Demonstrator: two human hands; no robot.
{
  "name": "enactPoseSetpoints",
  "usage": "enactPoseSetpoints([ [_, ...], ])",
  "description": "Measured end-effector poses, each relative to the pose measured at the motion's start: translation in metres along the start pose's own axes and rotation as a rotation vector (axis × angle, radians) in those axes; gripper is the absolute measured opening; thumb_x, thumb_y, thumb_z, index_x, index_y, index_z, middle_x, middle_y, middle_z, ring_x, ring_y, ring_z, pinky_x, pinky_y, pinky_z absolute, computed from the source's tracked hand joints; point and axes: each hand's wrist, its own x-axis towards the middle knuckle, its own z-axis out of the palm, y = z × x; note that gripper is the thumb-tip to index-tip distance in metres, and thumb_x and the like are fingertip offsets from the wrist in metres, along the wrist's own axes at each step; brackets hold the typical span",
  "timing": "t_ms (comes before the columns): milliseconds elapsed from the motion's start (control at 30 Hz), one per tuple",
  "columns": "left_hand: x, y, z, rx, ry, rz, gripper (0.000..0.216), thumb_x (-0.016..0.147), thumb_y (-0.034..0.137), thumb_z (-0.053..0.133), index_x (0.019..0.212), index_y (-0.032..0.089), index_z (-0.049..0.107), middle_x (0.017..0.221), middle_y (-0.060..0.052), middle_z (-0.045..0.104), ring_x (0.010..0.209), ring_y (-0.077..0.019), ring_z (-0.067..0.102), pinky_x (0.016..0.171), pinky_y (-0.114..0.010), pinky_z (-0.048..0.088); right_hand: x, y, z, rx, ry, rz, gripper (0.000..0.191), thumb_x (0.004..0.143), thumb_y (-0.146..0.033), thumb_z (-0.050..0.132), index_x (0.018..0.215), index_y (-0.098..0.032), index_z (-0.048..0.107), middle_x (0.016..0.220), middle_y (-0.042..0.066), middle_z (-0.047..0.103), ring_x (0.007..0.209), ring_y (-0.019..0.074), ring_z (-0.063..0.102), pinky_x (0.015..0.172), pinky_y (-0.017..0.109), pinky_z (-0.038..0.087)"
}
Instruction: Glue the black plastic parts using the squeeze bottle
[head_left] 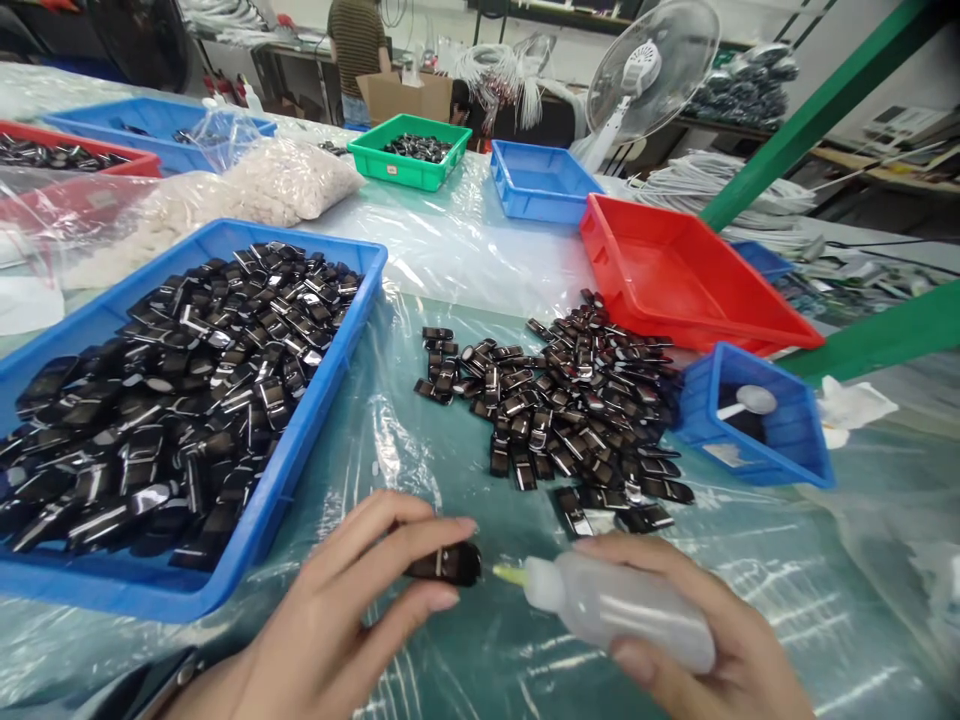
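Note:
My left hand (337, 610) pinches a small glossy black part (446, 563) between thumb and fingers, low at the table's near edge. My right hand (720, 650) is wrapped round a translucent squeeze bottle (622, 605). The bottle's yellowish nozzle (510, 574) points left and almost touches the end of the black part. A loose pile of the same black parts (562, 400) lies on the plastic-covered table just beyond my hands. A big blue tray (315, 420) on the left is heaped with many more of them.
A small blue bin (780, 430) with a white object stands to the right of the pile. Behind it is a red tray (675, 280), then a blue tray (540, 180) and a green tray (409, 150). Bags of white pieces (285, 180) lie at the back left. A person stands far behind.

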Motion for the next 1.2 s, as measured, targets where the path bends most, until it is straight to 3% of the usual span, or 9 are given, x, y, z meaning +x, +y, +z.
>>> enactPoseSetpoints([
  [67, 0.002, -0.001, -0.001, 0.006, 0.09, -0.072, 0.024, 0.101, 0.032, 0.046, 0.124, 0.034, 0.055, 0.109, -0.003, 0.062, 0.104, -0.0211, 0.06, 0.082, -0.027, 0.052, 0.003, 0.006, -0.001, 0.011, -0.067, 0.023, 0.029, 0.079, -0.041, 0.07, 0.107, -0.036, 0.073, 0.098, 0.001, 0.079, 0.074, 0.0194, 0.076, 0.055, 0.022, 0.062],
  [167, 0.004, 0.0, -0.004, -0.021, 0.192, -0.215, 0.023, 0.102, 0.036, 0.044, 0.121, 0.032, 0.055, 0.1, -0.001, 0.064, 0.096, -0.0192, 0.063, 0.08, -0.028, 0.051, 0.009, 0.013, 0.006, 0.02, -0.062, 0.025, 0.036, 0.081, -0.035, 0.069, 0.117, -0.032, 0.068, 0.116, 0.004, 0.074, 0.102, 0.0231, 0.072, 0.079, 0.029, 0.061],
  [367, 0.005, 0.005, -0.001, -0.094, 0.173, -0.266, 0.025, 0.104, 0.038, 0.033, 0.113, 0.027, 0.054, 0.087, 0.0, 0.062, 0.084, -0.0177, 0.059, 0.072, -0.027, 0.046, 0.015, 0.016, 0.031, 0.105, -0.065, 0.028, 0.027, 0.089, -0.03, 0.062, 0.115, -0.029, 0.056, 0.122, 0.006, 0.069, 0.112, 0.0202, 0.065, 0.087, 0.032, 0.057],
  [533, 0.004, 0.002, 0.002, -0.131, 0.189, -0.212, 0.019, 0.105, 0.033, 0.033, 0.112, 0.026, 0.049, 0.09, 0.0, 0.061, 0.087, -0.0164, 0.06, 0.077, -0.027, 0.046, 0.0, 0.011, 0.033, -0.091, 0.306, -0.272, 0.031, 0.081, -0.02, 0.069, 0.108, -0.027, 0.055, 0.097, 0.003, 0.064, 0.088, 0.0188, 0.064, 0.075, 0.032, 0.055],
  [633, 0.002, -0.001, 0.004, -0.073, 0.173, -0.14, 0.017, 0.103, 0.027, 0.038, 0.118, 0.026, 0.047, 0.099, -0.001, 0.062, 0.094, -0.0176, 0.06, 0.081, -0.028, 0.047, -0.009, 0.001, 0.048, -0.196, 0.064, -0.396, 0.02, 0.089, -0.017, 0.061, 0.107, -0.024, 0.059, 0.08, 0.001, 0.064, 0.069, 0.0157, 0.064, 0.06, 0.026, 0.054],
  [700, 0.001, -0.003, 0.006, -0.03, 0.145, -0.067, 0.02, 0.102, 0.022, 0.04, 0.122, 0.027, 0.045, 0.108, -0.003, 0.061, 0.102, -0.019, 0.059, 0.086, -0.03, 0.047, -0.009, -0.006, 0.065, -0.246, -0.074, -0.357, 0.022, 0.093, -0.027, 0.056, 0.114, -0.02, 0.059, 0.086, 0.006, 0.068, 0.076, 0.0208, 0.068, 0.061, 0.031, 0.057],
  [867, -0.003, -0.003, 0.009, -0.008, 0.041, 0.056, 0.024, 0.102, 0.017, 0.038, 0.121, 0.028, 0.044, 0.113, -0.003, 0.058, 0.106, -0.0201, 0.056, 0.09, -0.031, 0.043, 0.007, -0.012, 0.096, -0.176, -0.13, -0.257, 0.023, 0.095, -0.019, 0.044, 0.093, -0.018, 0.067, 0.09, 0.013, 0.066, 0.083, 0.0298, 0.066, 0.064, 0.043, 0.055],
  [1033, -0.005, -0.005, 0.009, -0.024, 0.025, 0.106, 0.027, 0.102, 0.018, 0.038, 0.125, 0.031, 0.041, 0.108, -0.001, 0.057, 0.102, -0.019, 0.055, 0.087, -0.028, 0.041, 0.014, -0.024, 0.08, 0.144, -0.217, -0.149, 0.018, 0.092, -0.017, 0.047, 0.082, -0.022, 0.061, 0.081, 0.004, 0.061, 0.075, 0.0203, 0.061, 0.068, 0.035, 0.052],
  [1200, -0.004, -0.007, 0.008, -0.065, -0.009, 0.164, 0.025, 0.102, 0.018, 0.039, 0.124, 0.028, 0.042, 0.107, -0.001, 0.057, 0.095, -0.0182, 0.054, 0.083, -0.027, 0.04, 0.009, -0.042, 0.06, 0.592, -0.314, 0.092, 0.012, 0.094, -0.037, 0.055, 0.089, -0.027, 0.059, 0.08, -0.004, 0.058, 0.069, 0.0095, 0.059, 0.069, 0.022, 0.051],
])
